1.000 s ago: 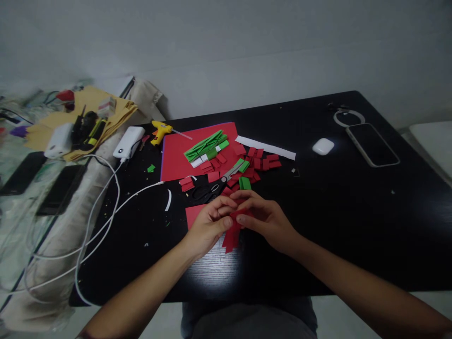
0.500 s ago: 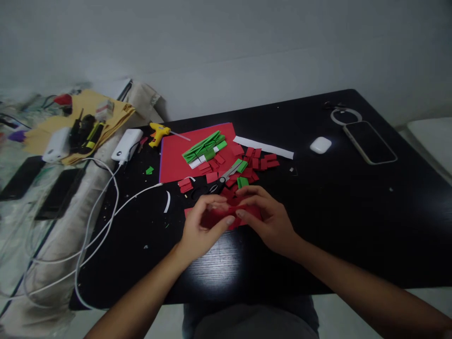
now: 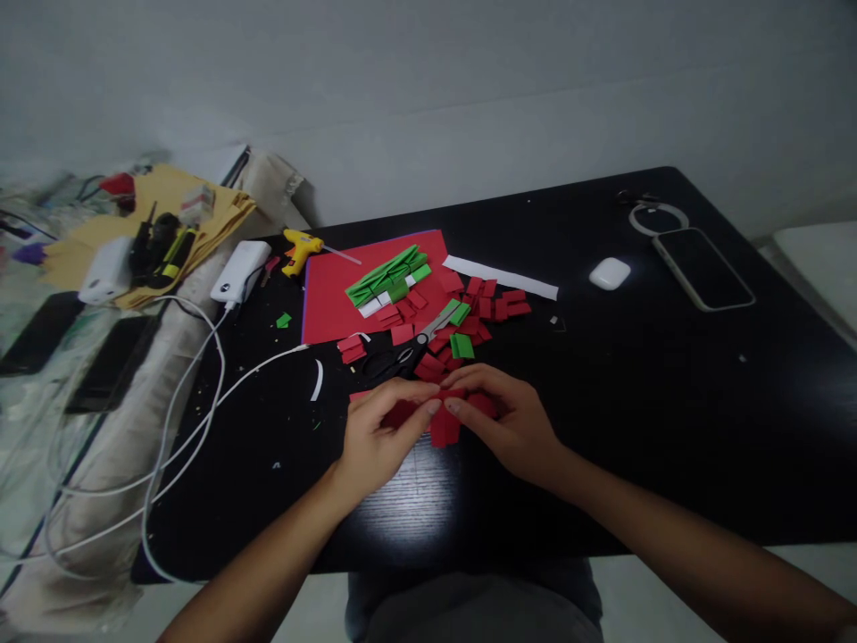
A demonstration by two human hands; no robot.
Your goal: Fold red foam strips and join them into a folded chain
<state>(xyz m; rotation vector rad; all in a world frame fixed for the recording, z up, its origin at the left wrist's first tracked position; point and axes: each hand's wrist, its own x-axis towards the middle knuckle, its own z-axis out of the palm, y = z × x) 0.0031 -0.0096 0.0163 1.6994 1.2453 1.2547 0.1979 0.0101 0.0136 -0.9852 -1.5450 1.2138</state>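
Observation:
My left hand (image 3: pixel 378 433) and my right hand (image 3: pixel 505 420) meet over the near middle of the black table (image 3: pixel 636 411), fingers pinched on a piece of red paper (image 3: pixel 443 427) held low between them. Just beyond my fingers lie black-handled scissors (image 3: pixel 402 355) among several small red paper pieces (image 3: pixel 492 302) and a few green ones (image 3: pixel 461 346). Farther back a red paper sheet (image 3: pixel 335 299) carries folded green strips (image 3: pixel 388 275).
A yellow glue gun (image 3: pixel 300 249), a white power bank (image 3: pixel 241 271) with white cables (image 3: pixel 194 393), a white paper strip (image 3: pixel 499 277), a white earbud case (image 3: pixel 609 273) and a phone (image 3: pixel 703 268) lie on the table. Clutter fills the surface at left.
The red paper hung down in a long strip a second ago; it is now turned and held lower and flatter between both hands, close to the table.

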